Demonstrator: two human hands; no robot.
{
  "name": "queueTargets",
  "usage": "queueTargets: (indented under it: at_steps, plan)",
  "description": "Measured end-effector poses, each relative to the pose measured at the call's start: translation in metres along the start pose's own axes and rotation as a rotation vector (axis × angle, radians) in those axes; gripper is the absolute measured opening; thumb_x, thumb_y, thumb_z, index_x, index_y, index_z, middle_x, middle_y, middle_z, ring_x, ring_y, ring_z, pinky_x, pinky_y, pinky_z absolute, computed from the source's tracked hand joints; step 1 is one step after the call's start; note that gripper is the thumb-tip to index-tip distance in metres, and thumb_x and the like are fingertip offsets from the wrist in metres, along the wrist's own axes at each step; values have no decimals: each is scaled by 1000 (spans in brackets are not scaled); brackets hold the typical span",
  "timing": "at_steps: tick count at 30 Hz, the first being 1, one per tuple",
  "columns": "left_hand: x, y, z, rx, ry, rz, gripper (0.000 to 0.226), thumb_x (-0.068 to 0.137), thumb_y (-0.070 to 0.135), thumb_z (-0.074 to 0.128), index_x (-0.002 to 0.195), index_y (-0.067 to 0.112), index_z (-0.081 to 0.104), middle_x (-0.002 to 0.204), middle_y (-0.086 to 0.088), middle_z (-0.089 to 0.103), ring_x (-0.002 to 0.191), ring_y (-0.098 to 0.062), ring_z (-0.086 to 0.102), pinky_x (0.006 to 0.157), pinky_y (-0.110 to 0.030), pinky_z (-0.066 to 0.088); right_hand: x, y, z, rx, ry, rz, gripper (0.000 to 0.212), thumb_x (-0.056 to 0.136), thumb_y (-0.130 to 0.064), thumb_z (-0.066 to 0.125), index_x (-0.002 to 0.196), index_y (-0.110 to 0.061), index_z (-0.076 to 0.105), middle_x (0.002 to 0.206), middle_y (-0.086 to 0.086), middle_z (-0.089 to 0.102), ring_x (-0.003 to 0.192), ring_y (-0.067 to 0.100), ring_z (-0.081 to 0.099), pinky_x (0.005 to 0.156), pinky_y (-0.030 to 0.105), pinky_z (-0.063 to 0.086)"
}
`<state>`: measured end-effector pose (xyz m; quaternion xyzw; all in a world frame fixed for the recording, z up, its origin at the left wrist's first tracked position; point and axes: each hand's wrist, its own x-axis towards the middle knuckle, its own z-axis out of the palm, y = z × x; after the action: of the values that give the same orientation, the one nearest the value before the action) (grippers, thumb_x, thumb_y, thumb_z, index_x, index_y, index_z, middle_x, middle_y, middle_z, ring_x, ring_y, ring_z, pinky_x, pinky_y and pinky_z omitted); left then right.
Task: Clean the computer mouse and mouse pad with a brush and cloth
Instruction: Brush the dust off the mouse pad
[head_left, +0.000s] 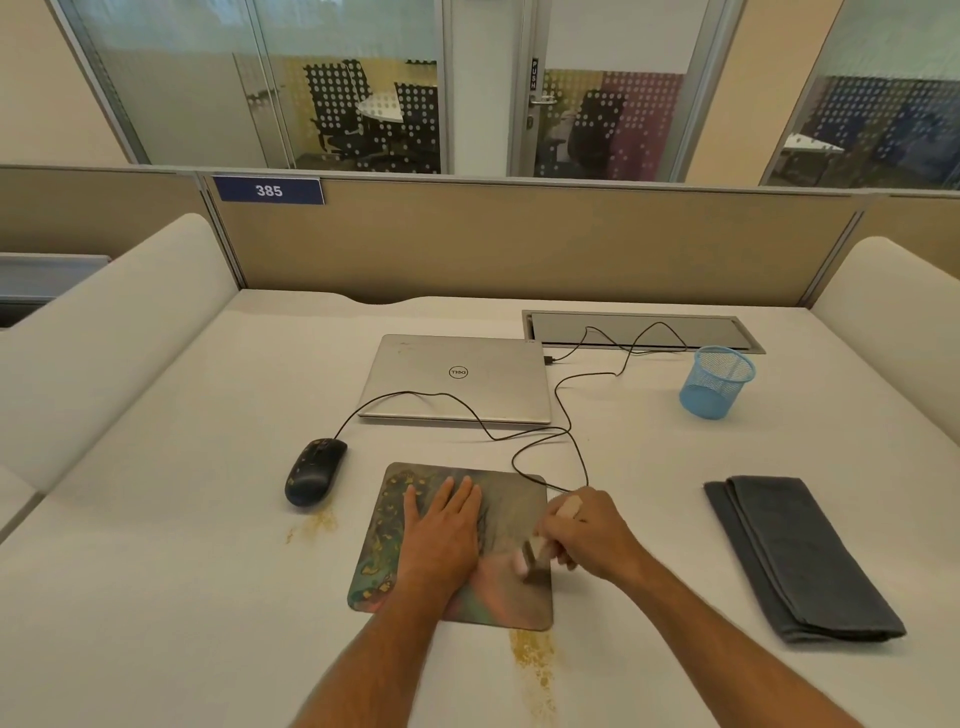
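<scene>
A patterned mouse pad (514, 499) lies on the white desk in front of me. My left hand (440, 535) presses flat on its middle, fingers spread. My right hand (589, 535) grips a small pale-handled brush (532, 558), its dark bristles touching the pad's right part; the brush is blurred. A black wired mouse (314, 470) sits on the desk left of the pad, untouched. A folded dark grey cloth (795, 556) lies at the right. Yellowish crumbs (532, 660) lie on the desk below the pad's front right corner, and more crumbs (314, 525) lie below the mouse.
A shut silver laptop (457, 379) lies behind the pad, with black cables (566, 415) looping to it and to a cable tray (644, 332). A blue mesh cup (717, 382) stands at the back right. Partition walls (519, 244) edge the desk.
</scene>
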<state>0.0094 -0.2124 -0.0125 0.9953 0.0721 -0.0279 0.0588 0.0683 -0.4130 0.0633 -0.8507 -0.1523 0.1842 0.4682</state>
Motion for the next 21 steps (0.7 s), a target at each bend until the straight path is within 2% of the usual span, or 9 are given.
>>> queueTargets:
  at_steps: [2,4,6,7,10,11,15,19,21]
  plan:
    - [0,0,0,4,2,3,55,104,34,22,157,25,11,166,6,8,152,-16,1,116,-65,-8,1,-1,0,-13,74,-59,15,78,-10,66,66,-10,74,58,5,69,53,20,63,54,36,53]
    - [1,0,0,7,-2,2,54,104,34,21,157,25,11,166,6,8,152,-16,1,116,-65,-8,1,-1,0,-17,-21,1,11,73,-11,66,68,-5,74,56,7,69,49,21,63,50,33,53]
    - [1,0,1,2,5,1,54,104,32,21,157,25,11,166,6,9,152,-16,1,116,-65,-8,-1,-3,0,-15,-144,76,18,62,-14,64,66,1,72,50,11,66,40,20,59,41,26,48]
    - [1,0,1,-1,6,0,54,104,32,21,157,25,12,166,6,9,152,-16,1,116,-65,-8,-1,-3,-1,-5,-148,80,17,62,-14,64,65,1,72,49,11,65,39,20,57,40,25,46]
    - [1,0,2,-4,16,-1,54,103,32,22,156,25,13,165,6,10,152,-15,2,115,-65,-9,4,-1,0,35,22,1,12,78,-8,67,69,-5,75,58,8,70,48,18,62,48,29,52]
    - [1,-1,3,-4,20,-3,54,103,31,22,156,25,14,165,6,11,152,-15,3,115,-65,-8,4,-1,1,32,27,3,13,80,-7,66,72,-5,76,61,9,72,50,18,64,50,29,54]
    - [1,-1,3,-16,22,-6,54,102,28,21,156,25,16,165,7,12,152,-14,3,115,-65,-8,-1,-2,2,23,-239,96,23,64,-15,62,72,4,72,56,16,68,42,23,59,43,26,49]
    - [1,-1,3,-18,11,-1,55,104,38,23,156,25,14,165,7,10,152,-15,2,115,-65,-9,1,-1,7,141,-24,-27,13,82,-7,66,74,-4,76,61,13,72,52,20,65,49,29,54]
    - [1,-2,3,-17,5,1,56,103,38,23,156,25,12,166,7,9,152,-15,0,115,-65,-8,0,-2,11,103,-56,-23,13,82,-7,65,75,-2,76,65,15,72,55,20,66,54,32,56]
